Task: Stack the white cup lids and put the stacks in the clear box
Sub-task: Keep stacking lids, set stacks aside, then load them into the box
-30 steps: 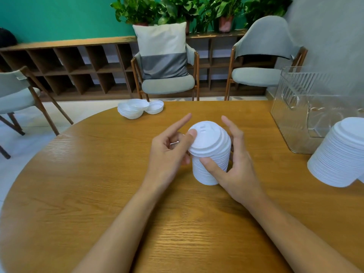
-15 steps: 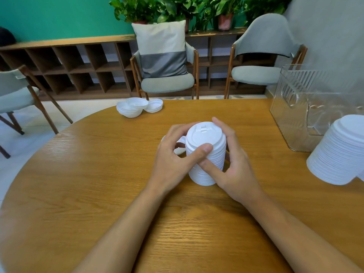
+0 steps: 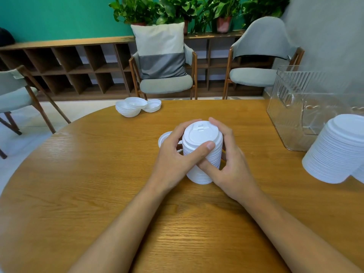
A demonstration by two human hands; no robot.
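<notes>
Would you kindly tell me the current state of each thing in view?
middle lid stack: upright on the table, gripped by both hands.
left hand: curled round the middle lid stack.
right hand: curled round the middle lid stack.
clear box: upright, top open.
right lid stack: on the table, untouched.
far lids: upside down, untouched.

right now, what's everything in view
table: one, wooden
lid stack: one, white, table centre, upright
single lid: one, white, beside lid stack
loose lids: several, white, far table edge
large lid stack: one, white, near right
clear box: one, transparent, far right
chairs: three, grey-green, beyond table
cushion: one, cream and grey, middle chair
shelf: one, brown, back wall
plants: several, green, on shelf
left hand: one, grips lid stack
right hand: one, grips lid stack
</notes>
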